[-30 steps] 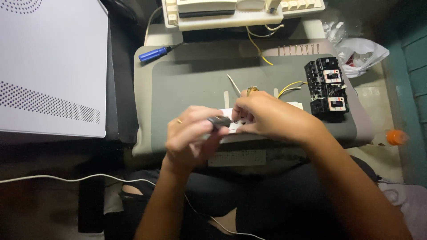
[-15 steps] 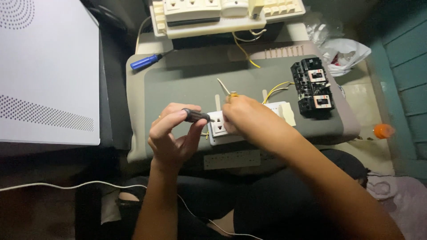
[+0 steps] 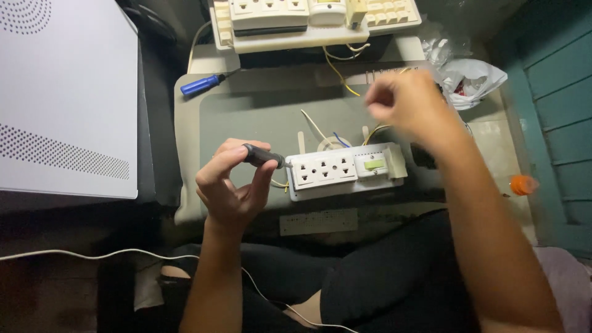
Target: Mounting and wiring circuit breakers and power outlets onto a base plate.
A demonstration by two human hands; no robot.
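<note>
My left hand (image 3: 233, 185) holds a small black-handled screwdriver (image 3: 262, 156), its tip pointing right at the left end of a white socket strip (image 3: 342, 169). The strip lies face up on the grey work board (image 3: 259, 111), with yellow, white and blue wires (image 3: 320, 131) coming out behind it. My right hand (image 3: 410, 105) is blurred, lifted above and to the right of the strip, fingers loosely curled with nothing seen in it.
A blue-handled screwdriver (image 3: 200, 84) lies at the board's far left corner. A cream socket panel (image 3: 308, 21) stands at the back. A white perforated case (image 3: 61, 92) fills the left. A plastic bag (image 3: 468, 77) and an orange cap (image 3: 523, 184) sit at the right.
My right hand has let go of the socket strip and risen up and to the right. The left hand still holds the black screwdriver at the strip's left end.
</note>
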